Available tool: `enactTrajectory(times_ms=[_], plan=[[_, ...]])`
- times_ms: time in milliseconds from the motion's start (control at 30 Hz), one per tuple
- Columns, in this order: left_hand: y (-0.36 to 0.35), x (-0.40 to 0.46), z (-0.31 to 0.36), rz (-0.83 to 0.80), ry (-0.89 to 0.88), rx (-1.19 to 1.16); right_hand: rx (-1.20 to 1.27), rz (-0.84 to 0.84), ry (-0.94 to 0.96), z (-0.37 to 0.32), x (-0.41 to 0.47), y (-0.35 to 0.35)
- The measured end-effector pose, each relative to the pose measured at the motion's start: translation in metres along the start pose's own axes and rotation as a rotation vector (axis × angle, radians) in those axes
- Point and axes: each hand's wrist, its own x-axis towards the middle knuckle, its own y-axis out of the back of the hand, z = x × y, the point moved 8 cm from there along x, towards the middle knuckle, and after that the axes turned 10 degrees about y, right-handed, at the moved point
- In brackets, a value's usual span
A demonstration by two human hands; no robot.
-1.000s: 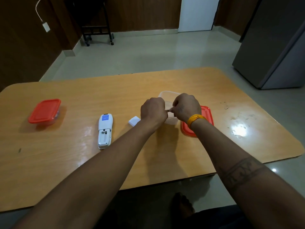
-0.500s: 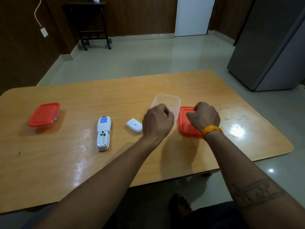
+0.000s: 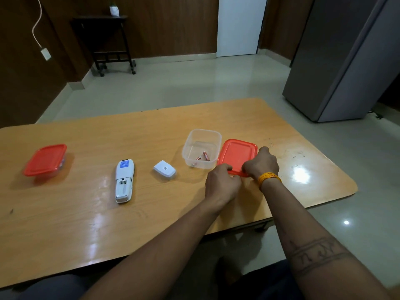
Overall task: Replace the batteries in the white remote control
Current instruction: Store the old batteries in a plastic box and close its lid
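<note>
Your left hand (image 3: 223, 184) and right hand (image 3: 260, 164) both pinch the red lid (image 3: 237, 154) (near rim) | open container (image 3: 202, 135) just beside | white remote control (image 3: 124, 180) mid-table, well apart.

The remote (image 3: 124, 180) lies left of its battery cover (image 3: 165, 168). Right of that, batteries (image 3: 205, 156) sit in the open container (image 3: 201, 148), its lid (image 3: 237, 155) just beside it

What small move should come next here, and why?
Probably lift the red lid and set it onto the open clear container. Both hands, left hand and right hand, grip the lid's near edge, and two batteries already lie in the container, while the white remote lies with its battery bay open and empty.
</note>
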Motion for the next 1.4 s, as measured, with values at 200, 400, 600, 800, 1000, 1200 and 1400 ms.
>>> enactTrajectory(times_ms=[200, 400, 600, 800, 1000, 1200, 1400], plan=[[-0.012, -0.007, 0.020, 0.091, -0.211, 0.163, -0.040, 0.021, 0.034, 0.008, 0.005, 0.007], [-0.034, 0.005, 0.032, -0.007, -0.164, 0.415, -0.057, 0.015, 0.042, 0.017, 0.013, 0.012], [-0.033, 0.011, 0.035, 0.008, -0.087, 0.212, 0.105, 0.036, -0.002, 0.020, 0.013, 0.009], [-0.022, 0.006, 0.040, 0.005, -0.130, 0.048, 0.344, 0.119, -0.003, 0.002, 0.008, 0.031], [0.016, 0.000, 0.062, 0.004, -0.356, -0.128, 0.286, 0.284, 0.292, -0.059, -0.021, 0.047], [0.075, 0.008, 0.047, 0.211, -0.369, -0.265, 0.415, 0.104, 0.561, -0.102, -0.038, 0.027], [0.105, 0.032, 0.012, 0.306, -0.137, -0.549, 0.280, 0.344, 0.448, -0.093, -0.027, 0.021]])
